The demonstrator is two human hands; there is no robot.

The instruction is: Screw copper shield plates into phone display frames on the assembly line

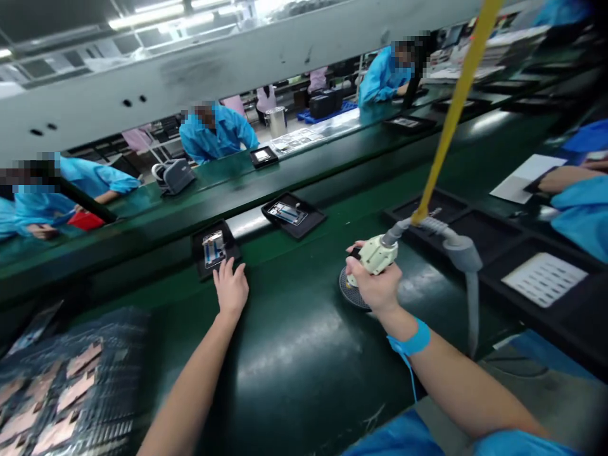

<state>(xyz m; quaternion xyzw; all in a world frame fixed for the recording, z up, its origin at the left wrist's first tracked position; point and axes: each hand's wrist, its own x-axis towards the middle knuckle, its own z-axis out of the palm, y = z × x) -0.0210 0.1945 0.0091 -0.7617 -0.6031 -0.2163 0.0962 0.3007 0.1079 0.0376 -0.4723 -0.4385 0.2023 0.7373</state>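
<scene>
Green conveyor belt (294,354) crosses the head view; co-workers (216,136) in blue coats sit along its far side.

Step in hand, as judged: fetching the black tray (198,256), which carries a small assembly (213,248) and lies on the belt.

- Left hand (231,288): just this side of the tray, arm outstretched, fingers spread, tips touching its near rim (nothing gripped).
- Right hand (375,285): well right of the tray, closed around the electric screwdriver (375,254), held over a round pad (351,292). Wrist strap (411,342) fitted.

Drawing the tray nearer would call for a firm hold on that rim.
</scene>
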